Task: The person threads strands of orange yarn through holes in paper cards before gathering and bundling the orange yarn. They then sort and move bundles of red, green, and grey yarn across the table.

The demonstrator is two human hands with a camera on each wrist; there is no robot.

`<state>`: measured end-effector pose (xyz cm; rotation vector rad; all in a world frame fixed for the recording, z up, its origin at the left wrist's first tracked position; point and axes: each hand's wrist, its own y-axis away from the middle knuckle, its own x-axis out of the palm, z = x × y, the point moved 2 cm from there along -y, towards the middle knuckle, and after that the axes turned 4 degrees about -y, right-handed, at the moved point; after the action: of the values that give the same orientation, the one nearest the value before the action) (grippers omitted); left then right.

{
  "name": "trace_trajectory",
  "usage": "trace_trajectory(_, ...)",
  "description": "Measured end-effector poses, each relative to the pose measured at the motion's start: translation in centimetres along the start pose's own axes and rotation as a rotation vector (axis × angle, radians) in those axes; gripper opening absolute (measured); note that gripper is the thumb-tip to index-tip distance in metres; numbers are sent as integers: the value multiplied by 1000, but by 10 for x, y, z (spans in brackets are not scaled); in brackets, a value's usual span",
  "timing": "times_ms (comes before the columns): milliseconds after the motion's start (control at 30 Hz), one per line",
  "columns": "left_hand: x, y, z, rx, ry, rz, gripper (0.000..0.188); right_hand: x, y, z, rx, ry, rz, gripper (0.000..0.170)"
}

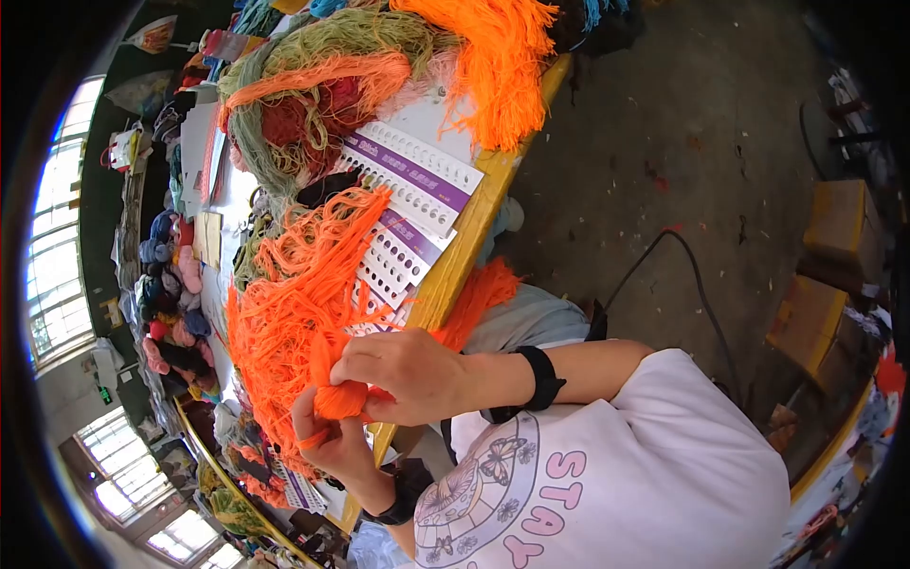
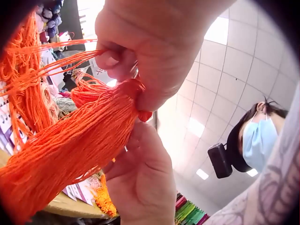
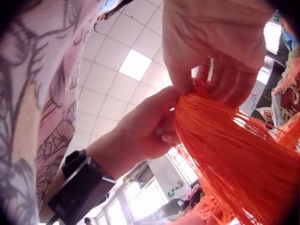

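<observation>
A bundle of bright orange yarn is held between both hands above the table's yellow edge. My right hand grips its gathered top, thumb and fingers closing on the strands. Below it in the head view, my left hand pinches the bundle's head, an orange strand crossing its fingers. In the left wrist view, loose strands run from the left hand to the left, while the long tail of the bundle hangs out. The right wrist view shows the right hand over the fanned-out strands.
A large heap of orange yarn lies on the table beside the hands. Punched cards with purple bands lie behind it, near green skeins and another orange skein. Cardboard boxes stand on the floor at right.
</observation>
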<state>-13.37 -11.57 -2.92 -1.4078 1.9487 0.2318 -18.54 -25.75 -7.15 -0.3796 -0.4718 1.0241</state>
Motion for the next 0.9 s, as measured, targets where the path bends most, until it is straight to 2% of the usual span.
trace_trajectory(67, -2, -1, -6, -63, -88, 69, 37, 0, 2, -6, 79, -49, 49, 25)
trace_trajectory(133, -1, -5, -16, -110, -202, 78, 37, -4, -3, -5, 233, -107, 2, 22)
trace_trajectory(167, 10, -7, -32, -174, 23, -13, 34, -6, -8, -4, 296, -129, -12, 21)
trace_trajectory(200, 8, -11, -31, -211, -19, 35, 33, -7, -12, -3, 382, -150, 9, 19)
trace_trajectory(267, -3, -8, -24, -300, -102, 144, 30, -1, -17, -3, 375, -176, 34, 21)
trace_trajectory(300, -6, -13, -23, -285, -211, 181, 30, 3, -20, 0, 349, -107, 47, 25)
trace_trajectory(400, -12, -18, -21, 145, -425, 130, 31, 7, -38, 14, -112, 293, 77, 27)
trace_trajectory(433, -15, -19, -27, 212, -428, 126, 31, 12, -39, 13, -153, 293, 143, 26)
trace_trajectory(567, -31, -19, -42, 220, -431, 53, 27, 25, -45, -2, 19, 157, 314, 20)
trace_trajectory(667, -51, -11, -32, 264, -415, 44, 26, 30, -57, 5, 249, 68, 500, 18)
trace_trajectory(700, -60, -9, -30, 265, -375, 14, 24, 36, -53, -8, 137, -65, 457, 16)
trace_trajectory(733, -68, -7, -28, 270, -332, -13, 22, 43, -51, -2, 471, -389, 421, 14)
trace_trajectory(800, -82, -1, -15, 279, -137, -125, 21, 58, -53, 1, 579, -688, 365, 16)
trace_trajectory(833, -86, 5, -8, 222, 28, -189, 21, 68, -54, 6, 631, -843, 354, 17)
trace_trajectory(867, -90, 7, -2, 185, 201, -243, 21, 79, -51, 6, 761, -955, 257, 17)
trace_trajectory(900, -93, 9, 4, 160, 381, -288, 21, 92, -53, 12, 862, -1004, 293, 17)
